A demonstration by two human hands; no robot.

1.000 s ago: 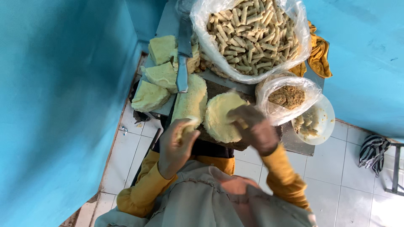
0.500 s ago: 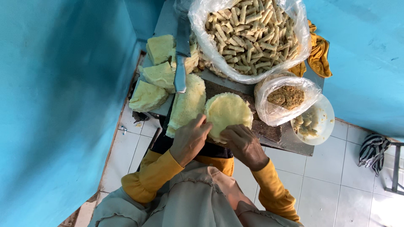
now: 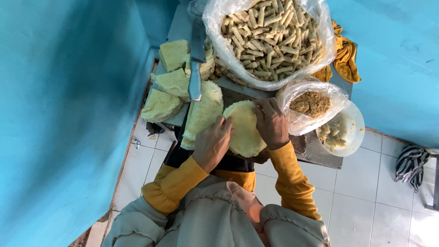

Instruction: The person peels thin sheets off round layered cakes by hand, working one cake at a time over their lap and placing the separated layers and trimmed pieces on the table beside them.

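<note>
The left hand point(image 3: 212, 142) lies with its fingers point(image 3: 225, 124) held close together and gently bent, pressed flat on the left edge of a round, pale yellow, crumbly-looking sheet of thin wrapper point(image 3: 244, 128). The right hand point(image 3: 272, 122) rests on the sheet's right edge, its fingers point(image 3: 261, 107) likewise narrow and curled over the rim near the top. Neither hand grips the sheet; both press on it from opposite sides, so it lies between them.

The sheet sits on a dark board on a grey metal bench point(image 3: 320, 155). Just left of the left fingers lies a stack of the same pale wrappers point(image 3: 203, 112), and beyond that stack a few thick yellowish folded wedges point(image 3: 171, 82). A long steel knife blade point(image 3: 195, 68) rests across the stack, above the left fingers. Above both hands stands a large clear plastic bag full of small tan rolled sticks point(image 3: 270, 36). Just right of the right fingers is a smaller clear bag of brown crumbly filling point(image 3: 311, 103), and beside that a white round plate with pale scraps point(image 3: 345, 130). A mustard-coloured cloth point(image 3: 345, 57) hangs at the bench's far right edge.

Bright turquoise walls point(image 3: 59, 114) close in on both sides, and the floor is of white tiles point(image 3: 366, 196). A black-and-white striped cloth point(image 3: 409, 164) lies on the floor well to the right of the hands.

The sheet looks matt, slightly rough, even in colour, with an unbroken rounded outline.
</note>
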